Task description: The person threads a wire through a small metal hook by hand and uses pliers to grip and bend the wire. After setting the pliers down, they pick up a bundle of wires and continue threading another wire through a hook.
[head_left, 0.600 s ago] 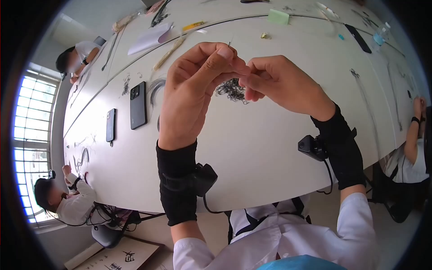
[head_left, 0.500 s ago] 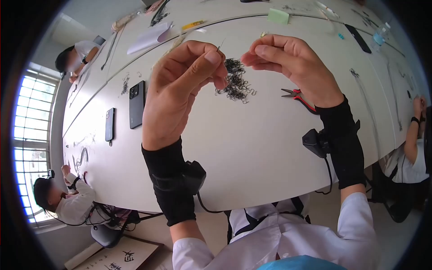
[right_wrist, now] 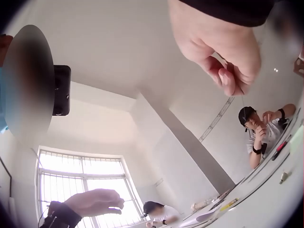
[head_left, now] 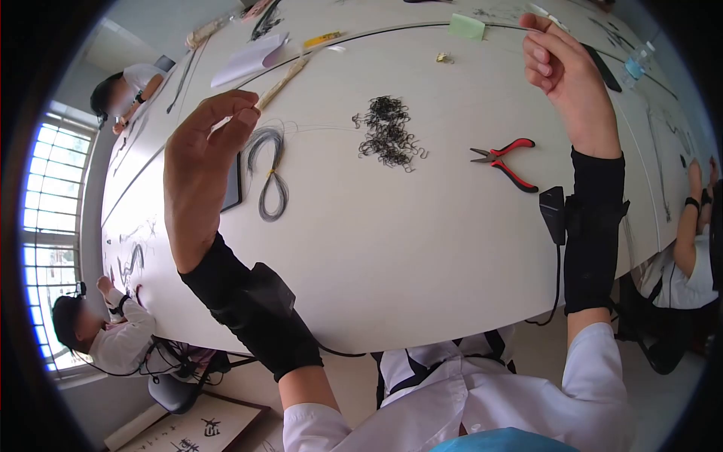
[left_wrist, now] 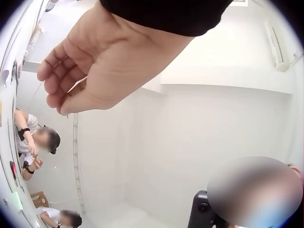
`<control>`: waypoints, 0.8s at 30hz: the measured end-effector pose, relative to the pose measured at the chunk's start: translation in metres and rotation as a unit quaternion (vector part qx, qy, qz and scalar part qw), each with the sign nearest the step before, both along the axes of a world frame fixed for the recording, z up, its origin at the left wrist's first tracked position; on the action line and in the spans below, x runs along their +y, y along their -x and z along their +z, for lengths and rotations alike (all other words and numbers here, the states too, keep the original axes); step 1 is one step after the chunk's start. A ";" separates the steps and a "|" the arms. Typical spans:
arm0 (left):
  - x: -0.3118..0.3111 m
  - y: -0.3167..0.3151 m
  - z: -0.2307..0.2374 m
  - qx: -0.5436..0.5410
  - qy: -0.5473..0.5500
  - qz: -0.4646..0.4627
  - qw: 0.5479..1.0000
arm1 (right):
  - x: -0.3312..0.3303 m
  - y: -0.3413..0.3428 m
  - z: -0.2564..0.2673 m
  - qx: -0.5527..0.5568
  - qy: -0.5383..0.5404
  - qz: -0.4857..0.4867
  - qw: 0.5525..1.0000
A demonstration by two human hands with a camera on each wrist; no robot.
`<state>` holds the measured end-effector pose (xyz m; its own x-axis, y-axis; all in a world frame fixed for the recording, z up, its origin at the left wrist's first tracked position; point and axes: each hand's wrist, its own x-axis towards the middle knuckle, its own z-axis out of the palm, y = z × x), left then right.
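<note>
Tabletop: broad, smooth, matte white (head_left: 361,264), with a curved front edge and dark seams between its panels.
Sleeves: stretchy black fabric (head_left: 595,226) around both forearms, a boxy camera on each.
Left hand: raised over the table's left part (head_left: 197,177), fingers bent and tips drawn in against the thumb, a narrow pinch on a fine strand (right_wrist: 243,100).
Right hand: raised well apart from the left, near the far right (head_left: 576,90), fingers curled, thumb and forefinger pinching a strand too; whether it is the same one cannot be told.
Paper: thin white sheet, curling up (head_left: 252,60), beyond the left hand.
Grey coil: hair-like strands looped and tied with a yellowish band (head_left: 271,175), just beside the left hand.
Hook pile: tangled heap of small black curved pieces (head_left: 392,132), lying between the hands.
Pliers: grey metal tips, jaws apart, red-and-black handles spread (head_left: 493,157), right of the heap.
Strand: hair-thin, visible by the fingertips, mostly too fine to trace.
</note>
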<state>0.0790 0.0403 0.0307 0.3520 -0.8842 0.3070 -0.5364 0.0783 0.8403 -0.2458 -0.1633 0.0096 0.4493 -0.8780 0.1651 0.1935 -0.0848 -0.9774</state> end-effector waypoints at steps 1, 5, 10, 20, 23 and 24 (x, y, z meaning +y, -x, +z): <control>-0.005 0.015 0.000 -0.002 0.029 -0.018 0.999 | 0.018 -0.011 0.004 0.031 0.005 0.035 0.999; -0.030 0.056 -0.017 -0.044 0.068 -0.193 0.978 | 0.054 -0.031 0.004 0.106 0.028 0.172 0.979; -0.045 0.079 -0.034 0.011 0.052 -0.238 0.970 | 0.065 -0.039 -0.004 0.105 0.008 0.242 0.965; -0.039 0.083 -0.027 0.023 0.032 -0.194 0.980 | 0.061 -0.046 -0.011 0.179 0.130 0.192 0.956; -0.036 0.084 -0.025 -0.019 0.024 -0.189 0.981 | 0.058 -0.047 -0.017 0.202 0.167 0.125 0.957; -0.035 0.084 -0.025 -0.036 0.019 -0.188 0.981 | 0.058 -0.046 -0.016 0.219 0.177 0.112 0.953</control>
<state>-0.0055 0.0052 0.0061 -0.0210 -0.9352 0.3536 -0.5212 0.3120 0.7944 -0.1996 -0.1058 -0.0064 0.7127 -0.6761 0.1872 -0.1741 -0.4290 -0.8864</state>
